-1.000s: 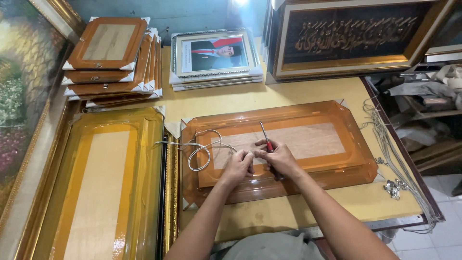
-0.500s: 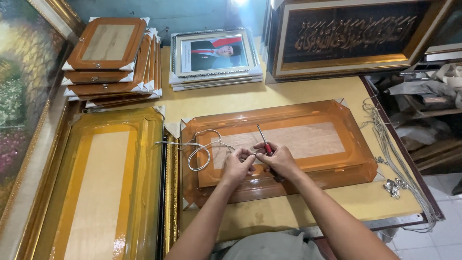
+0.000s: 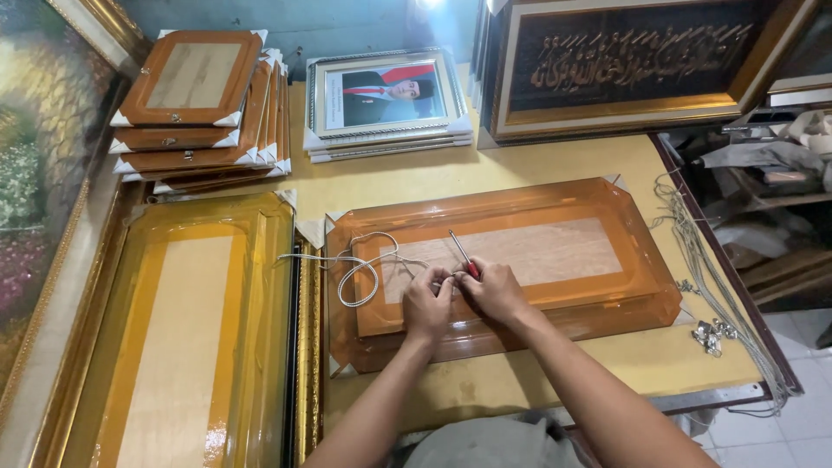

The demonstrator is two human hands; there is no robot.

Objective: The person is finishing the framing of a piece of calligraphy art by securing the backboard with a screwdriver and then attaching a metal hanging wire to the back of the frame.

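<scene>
My screwdriver (image 3: 462, 254) has tipped a little more upright — my right hand (image 3: 496, 290) clamped on its red handle, my left hand (image 3: 426, 303) pinching the white cord (image 3: 362, 276) mid-frame (image 3: 598, 299), near the table (image 3: 555, 173)'s front edge. A slip could gouge the backing.

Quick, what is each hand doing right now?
Left hand: closed, pinching the white cord on the back of the frame.
Right hand: closed around a red-handled screwdriver.
</scene>
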